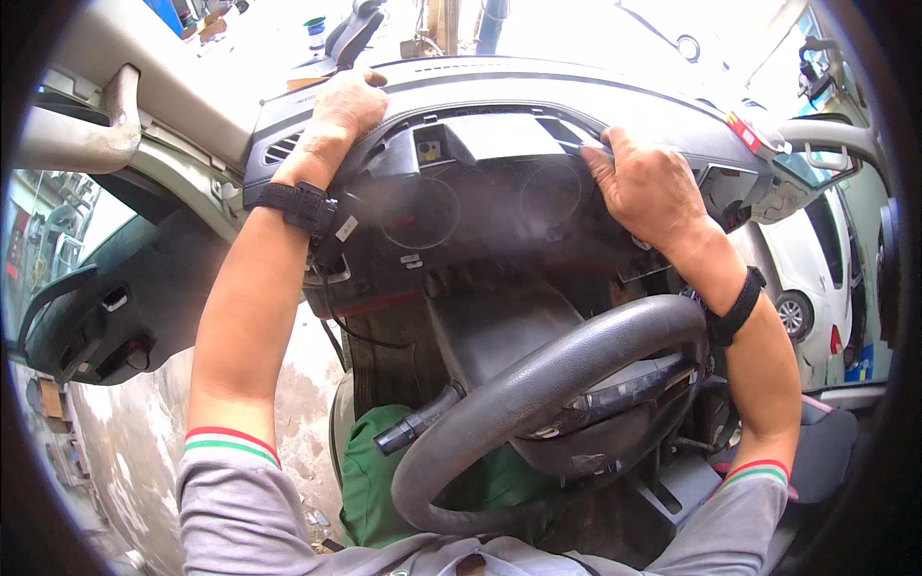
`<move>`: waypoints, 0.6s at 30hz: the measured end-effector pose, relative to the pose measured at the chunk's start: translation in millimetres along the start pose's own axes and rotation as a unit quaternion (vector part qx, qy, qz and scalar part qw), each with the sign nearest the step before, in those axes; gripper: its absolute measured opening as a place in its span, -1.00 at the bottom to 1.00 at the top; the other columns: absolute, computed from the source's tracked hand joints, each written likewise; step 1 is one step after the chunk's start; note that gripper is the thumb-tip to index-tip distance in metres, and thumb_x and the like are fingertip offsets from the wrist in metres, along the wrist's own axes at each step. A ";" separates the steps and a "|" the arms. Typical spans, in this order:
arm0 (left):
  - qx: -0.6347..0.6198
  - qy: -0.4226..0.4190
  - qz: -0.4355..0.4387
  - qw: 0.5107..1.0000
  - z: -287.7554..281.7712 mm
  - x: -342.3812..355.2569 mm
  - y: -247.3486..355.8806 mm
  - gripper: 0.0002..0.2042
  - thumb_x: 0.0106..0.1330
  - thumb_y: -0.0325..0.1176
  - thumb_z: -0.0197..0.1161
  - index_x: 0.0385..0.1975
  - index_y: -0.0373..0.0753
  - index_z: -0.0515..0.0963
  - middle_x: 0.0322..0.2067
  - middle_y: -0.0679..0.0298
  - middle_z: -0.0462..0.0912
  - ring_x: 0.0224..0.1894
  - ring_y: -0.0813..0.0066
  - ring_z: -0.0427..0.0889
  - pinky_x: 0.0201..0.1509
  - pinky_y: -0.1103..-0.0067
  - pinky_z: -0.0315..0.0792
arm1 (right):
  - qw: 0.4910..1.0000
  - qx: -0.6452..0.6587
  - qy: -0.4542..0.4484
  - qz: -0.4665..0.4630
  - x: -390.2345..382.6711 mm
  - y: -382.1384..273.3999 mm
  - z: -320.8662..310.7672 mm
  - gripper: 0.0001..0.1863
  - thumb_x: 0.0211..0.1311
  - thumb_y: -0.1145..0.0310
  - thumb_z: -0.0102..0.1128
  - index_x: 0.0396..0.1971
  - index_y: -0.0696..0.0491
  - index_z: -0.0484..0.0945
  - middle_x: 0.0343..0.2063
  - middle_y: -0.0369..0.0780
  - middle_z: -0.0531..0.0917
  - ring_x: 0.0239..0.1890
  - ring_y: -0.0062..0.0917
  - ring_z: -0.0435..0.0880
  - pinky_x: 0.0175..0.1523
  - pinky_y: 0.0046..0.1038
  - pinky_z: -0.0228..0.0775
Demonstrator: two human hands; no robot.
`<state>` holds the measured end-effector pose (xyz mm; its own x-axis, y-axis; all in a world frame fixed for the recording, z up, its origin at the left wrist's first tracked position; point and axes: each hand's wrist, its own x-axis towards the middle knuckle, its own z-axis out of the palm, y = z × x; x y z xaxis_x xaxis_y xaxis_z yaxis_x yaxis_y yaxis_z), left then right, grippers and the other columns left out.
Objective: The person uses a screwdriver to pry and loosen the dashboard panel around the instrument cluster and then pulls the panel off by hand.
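In front of me a dashboard (538,77) with a pale grey top spans the car's width. My left hand (348,108) is closed over its upper left edge, fingers curled over the top. Closed on the right end of the instrument hood is my right hand (653,187), thumb on the near side. Between the hands sits the dark instrument cluster (480,206) with round dials, below an open recess in the hood. A black steering wheel (538,379) tilts below, nearer to me, with a stalk (418,422) at its left.
An open car door (106,322) stands at left beside concrete floor (144,451). A small red and white box (749,134) lies on the dashboard's right end. Beyond the right side is a white car (807,259). Loose wiring hangs below the dashboard.
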<state>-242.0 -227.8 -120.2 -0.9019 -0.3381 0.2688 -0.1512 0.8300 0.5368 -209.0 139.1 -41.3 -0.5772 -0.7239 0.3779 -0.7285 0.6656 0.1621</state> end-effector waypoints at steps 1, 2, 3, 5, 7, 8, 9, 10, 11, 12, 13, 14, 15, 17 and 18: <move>-0.002 0.000 -0.001 1.000 -1.5 -0.1 -0.9 -0.64 0.22 -0.30 0.18 0.00 -0.07 0.72 0.03 0.03 0.70 0.15 0.08 0.63 0.33 0.38 0.41 | 0.994 -0.022 -0.070 0.080 1.2 -0.6 0.2 -0.79 0.34 0.37 0.21 -0.15 0.19 0.54 -0.36 -0.02 0.62 -0.30 -0.09 0.69 -0.21 -0.17 0.58; -0.009 -0.001 -0.001 1.000 -1.0 -0.5 0.7 -0.65 0.21 -0.31 0.18 -0.01 -0.08 0.72 0.02 0.03 0.71 0.14 0.08 0.64 0.32 0.38 0.42 | 0.994 -0.025 -0.070 0.078 -0.1 1.0 1.1 -0.79 0.34 0.37 0.21 -0.15 0.19 0.54 -0.36 -0.02 0.62 -0.30 -0.09 0.69 -0.21 -0.17 0.58; -0.013 0.010 0.002 1.000 -0.4 -2.3 1.3 -0.65 0.21 -0.31 0.19 0.00 -0.08 0.72 0.00 0.02 0.71 0.12 0.07 0.65 0.31 0.38 0.43 | 0.998 -0.022 -0.052 0.040 -2.4 3.6 3.8 -0.81 0.33 0.39 0.21 -0.15 0.18 0.55 -0.34 -0.03 0.62 -0.28 -0.09 0.69 -0.19 -0.17 0.58; -0.022 -0.001 -0.005 1.000 -3.7 -6.0 6.2 -0.64 0.21 -0.31 0.19 0.00 -0.08 0.72 0.00 0.02 0.72 0.12 0.07 0.65 0.31 0.39 0.43 | 0.998 -0.008 0.019 -0.064 -4.0 5.1 1.1 -0.85 0.31 0.46 0.19 -0.18 0.18 0.55 -0.29 -0.02 0.62 -0.24 -0.07 0.69 -0.12 -0.18 0.58; -0.032 -0.010 -0.012 0.999 -4.9 -9.2 8.9 -0.63 0.21 -0.32 0.19 0.01 -0.08 0.71 0.00 0.03 0.72 0.11 0.08 0.66 0.31 0.40 0.44 | 0.994 -0.009 0.032 -0.105 -2.0 4.3 -2.7 -0.86 0.31 0.48 0.17 -0.18 0.18 0.55 -0.28 -0.02 0.61 -0.22 -0.07 0.68 -0.09 -0.19 0.57; -0.033 -0.005 -0.007 0.999 -5.8 -11.7 9.7 -0.63 0.20 -0.33 0.19 0.01 -0.07 0.71 -0.01 0.02 0.72 0.09 0.08 0.67 0.29 0.40 0.45 | 0.988 -0.007 0.047 -0.146 -0.6 3.6 -2.8 -0.87 0.30 0.49 0.16 -0.19 0.18 0.55 -0.26 -0.01 0.61 -0.20 -0.07 0.68 -0.07 -0.20 0.57; -0.032 -0.007 -0.011 0.999 -6.5 -12.5 11.6 -0.63 0.20 -0.33 0.18 0.01 -0.07 0.71 -0.02 0.01 0.72 0.08 0.07 0.67 0.28 0.40 0.46 | 0.993 0.024 0.046 -0.107 -0.8 3.0 -1.3 -0.84 0.32 0.45 0.18 -0.17 0.18 0.53 -0.33 -0.03 0.62 -0.27 -0.07 0.69 -0.11 -0.20 0.59; -0.030 -0.008 -0.015 0.999 -6.6 -12.8 14.0 -0.63 0.19 -0.34 0.18 0.01 -0.06 0.71 -0.03 0.00 0.72 0.08 0.07 0.68 0.27 0.39 0.46 | 0.993 0.023 0.049 -0.109 -1.4 0.1 -2.5 -0.84 0.32 0.45 0.18 -0.17 0.18 0.53 -0.33 -0.03 0.62 -0.27 -0.07 0.69 -0.11 -0.20 0.59; -0.034 -0.010 -0.010 0.999 -9.5 -14.8 16.0 -0.63 0.18 -0.34 0.18 0.00 -0.07 0.71 -0.04 0.00 0.72 0.06 0.05 0.68 0.26 0.39 0.48 | 1.000 0.010 0.013 -0.018 -1.3 -3.8 -4.3 -0.84 0.34 0.42 0.18 -0.18 0.18 0.52 -0.38 -0.04 0.62 -0.32 -0.08 0.69 -0.15 -0.21 0.60; -0.034 0.007 0.007 0.999 -5.9 -14.2 11.0 -0.61 0.18 -0.34 0.17 0.02 -0.07 0.70 -0.05 -0.01 0.72 0.05 0.05 0.68 0.25 0.38 0.48 | 0.997 -0.002 -0.023 0.074 -0.3 -6.6 -4.7 -0.82 0.35 0.39 0.19 -0.19 0.18 0.51 -0.43 -0.06 0.63 -0.36 -0.08 0.70 -0.18 -0.21 0.61; -0.034 0.009 0.008 0.999 -7.2 -14.3 8.6 -0.60 0.18 -0.34 0.16 0.05 -0.07 0.69 -0.05 -0.01 0.72 0.05 0.05 0.68 0.25 0.38 0.48 | 0.996 -0.016 -0.035 0.074 0.5 -4.2 -3.2 -0.79 0.37 0.33 0.19 -0.22 0.18 0.49 -0.52 -0.08 0.62 -0.45 -0.08 0.69 -0.27 -0.19 0.59; -0.038 0.006 0.010 0.999 -8.1 -17.4 11.3 -0.58 0.18 -0.35 0.16 0.07 -0.08 0.68 -0.05 -0.01 0.72 0.05 0.05 0.68 0.24 0.38 0.48 | 0.997 -0.017 -0.035 0.074 -1.8 -1.6 -0.9 -0.79 0.37 0.33 0.19 -0.22 0.18 0.49 -0.52 -0.08 0.62 -0.45 -0.08 0.69 -0.27 -0.19 0.59; -0.044 0.001 0.013 0.999 -11.8 -19.8 13.4 -0.57 0.18 -0.35 0.15 0.10 -0.13 0.65 -0.04 -0.03 0.71 0.07 0.06 0.67 0.24 0.39 0.48 | 0.999 -0.010 -0.021 0.041 -4.3 1.2 2.3 -0.81 0.35 0.36 0.21 -0.23 0.17 0.48 -0.48 -0.07 0.62 -0.41 -0.09 0.69 -0.26 -0.19 0.58; -0.051 -0.013 0.005 0.999 -14.7 -20.8 19.8 -0.56 0.18 -0.35 0.15 0.10 -0.16 0.64 -0.04 -0.05 0.71 0.07 0.06 0.67 0.24 0.40 0.48 | 0.999 0.002 0.030 -0.032 -4.9 4.1 -0.8 -0.84 0.27 0.45 0.25 -0.21 0.15 0.50 -0.38 -0.05 0.60 -0.30 -0.11 0.66 -0.17 -0.19 0.55; -0.058 -0.028 -0.003 0.998 -13.7 -20.8 20.2 -0.56 0.18 -0.34 0.15 0.10 -0.18 0.64 -0.04 -0.06 0.71 0.07 0.07 0.67 0.24 0.40 0.48 | 0.999 0.002 0.028 -0.032 -4.2 4.6 -2.2 -0.84 0.27 0.45 0.25 -0.21 0.15 0.50 -0.38 -0.05 0.60 -0.30 -0.11 0.66 -0.17 -0.19 0.55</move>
<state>-220.8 -210.0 -104.1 -0.9227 -0.3153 0.2220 -0.1118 0.7696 0.6287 -209.1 145.5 -40.1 -0.5073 -0.7538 0.4177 -0.7653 0.6169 0.1839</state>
